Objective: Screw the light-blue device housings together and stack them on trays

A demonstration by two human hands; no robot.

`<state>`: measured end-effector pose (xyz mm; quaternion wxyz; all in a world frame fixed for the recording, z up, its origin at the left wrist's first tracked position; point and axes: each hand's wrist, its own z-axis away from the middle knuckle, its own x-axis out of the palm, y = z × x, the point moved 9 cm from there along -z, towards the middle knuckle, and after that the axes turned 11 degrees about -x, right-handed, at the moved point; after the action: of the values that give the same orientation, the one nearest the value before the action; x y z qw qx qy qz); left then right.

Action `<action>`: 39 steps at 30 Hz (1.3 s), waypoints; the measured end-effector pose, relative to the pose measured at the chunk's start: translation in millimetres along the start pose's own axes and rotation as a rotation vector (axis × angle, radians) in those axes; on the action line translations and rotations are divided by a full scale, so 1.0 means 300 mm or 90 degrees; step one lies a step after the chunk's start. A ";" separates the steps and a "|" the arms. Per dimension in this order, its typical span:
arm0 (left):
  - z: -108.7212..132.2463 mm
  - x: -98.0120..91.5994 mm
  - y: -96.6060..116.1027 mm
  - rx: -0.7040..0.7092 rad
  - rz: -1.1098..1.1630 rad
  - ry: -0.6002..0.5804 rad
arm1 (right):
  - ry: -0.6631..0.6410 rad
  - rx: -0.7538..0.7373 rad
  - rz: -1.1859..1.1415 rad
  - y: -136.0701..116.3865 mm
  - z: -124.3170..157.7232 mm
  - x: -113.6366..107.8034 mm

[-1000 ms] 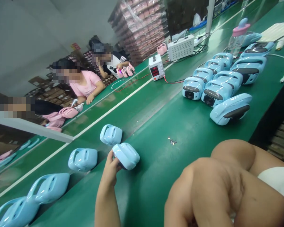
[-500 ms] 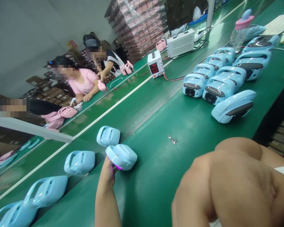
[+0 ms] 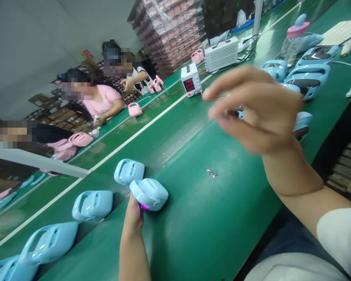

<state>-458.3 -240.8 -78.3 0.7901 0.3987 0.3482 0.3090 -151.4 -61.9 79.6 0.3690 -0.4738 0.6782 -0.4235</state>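
My left hand (image 3: 133, 214) is closed on a light-blue portable speaker (image 3: 150, 194), tilted at the near side of the green table. A magenta glow shows on its underside beside my fingers, which are mostly hidden behind the body. Blurred by motion, my right hand (image 3: 257, 109) is raised over the table with its fingers stretched out and apart, and I see nothing in them. It covers part of a group of blue speakers (image 3: 307, 78) with dark fronts. A few tiny dark chips or cards (image 3: 213, 174) lie on the green surface between my hands.
More blue speakers (image 3: 93, 205) stand in a line at the left. A power supply (image 3: 190, 80) with a red display, a grey vented box (image 3: 221, 54), cables and a pink-capped bottle (image 3: 294, 43) stand farther back. Across the line, people handle pink speakers (image 3: 134, 109).
My right hand has swung up and forward from the lower right to above the table. My left hand stays on its speaker. Across the line, a pink speaker now stands on the bench.
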 end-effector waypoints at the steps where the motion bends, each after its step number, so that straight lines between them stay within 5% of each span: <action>1: -0.004 0.008 -0.012 -0.024 0.034 -0.032 | 0.104 -0.001 0.149 0.017 -0.036 -0.117; 3: -0.009 0.014 -0.028 -0.051 0.069 -0.064 | 0.354 0.021 0.453 0.038 -0.050 -0.352; 5: -0.007 0.003 -0.026 -0.040 0.048 -0.049 | 0.540 0.168 0.731 0.088 -0.006 -0.527; 8: 0.008 -0.018 -0.005 -0.012 -0.002 -0.017 | 0.511 0.429 0.822 0.261 0.037 -0.666; 11: 0.032 -0.041 0.030 0.004 -0.020 0.000 | 0.490 0.483 0.834 0.344 0.062 -0.717; 15: 0.083 -0.109 0.105 0.068 0.037 0.066 | 0.604 0.300 0.786 0.356 0.072 -0.752; 20: 0.177 -0.184 0.180 0.159 0.120 0.130 | 0.763 -0.142 0.570 0.368 0.103 -0.796; 22: 0.212 -0.193 0.200 0.185 0.137 0.130 | 0.773 -0.173 0.559 0.375 0.103 -0.800; 27: 0.274 -0.164 0.227 0.219 0.149 0.114 | 0.662 0.308 0.745 0.408 0.074 -0.786; 29: 0.292 -0.141 0.235 0.236 0.154 0.100 | 0.582 0.407 0.755 0.396 0.053 -0.758; 32: 0.315 -0.100 0.243 0.265 0.141 0.068 | 0.466 0.411 0.709 0.368 -0.011 -0.685; 34: 0.325 -0.052 0.240 0.276 0.109 0.021 | 0.400 0.328 0.654 0.346 -0.080 -0.600; 39: 0.324 0.158 0.147 0.200 0.021 -0.137 | 0.223 0.155 0.379 0.357 -0.234 -0.258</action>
<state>-363.2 -223.1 -12.6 0.7454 0.5538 0.2992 0.2195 -228.5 48.3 14.2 0.4079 -0.1284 0.7839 -0.4501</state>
